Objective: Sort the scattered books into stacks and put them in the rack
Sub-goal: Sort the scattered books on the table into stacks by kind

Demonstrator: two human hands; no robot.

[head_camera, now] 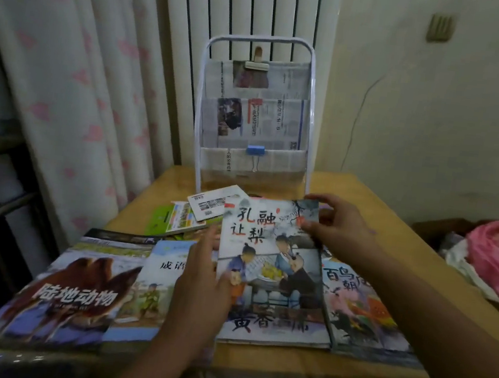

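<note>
I hold a thin picture book (269,250) with two painted children on its cover, slightly above the table. My right hand (340,227) pinches its top right corner; my left hand (203,280) grips its left edge. It hovers over a similar book (276,325) lying flat. A camel-cover book (69,289) and a blue book (150,286) lie at the left, a bird-cover book (362,310) at the right. A green book (176,218) and a white booklet (215,203) lie further back. The white wire rack (256,115) stands at the table's far edge.
The rack's tiers are lined with newspaper held by a blue clip (255,150) and a wooden clip (257,62). The wooden table (365,196) meets a curtain (68,75) at the left. A radiator (250,5) is behind. Pink cloth (498,257) lies at the right.
</note>
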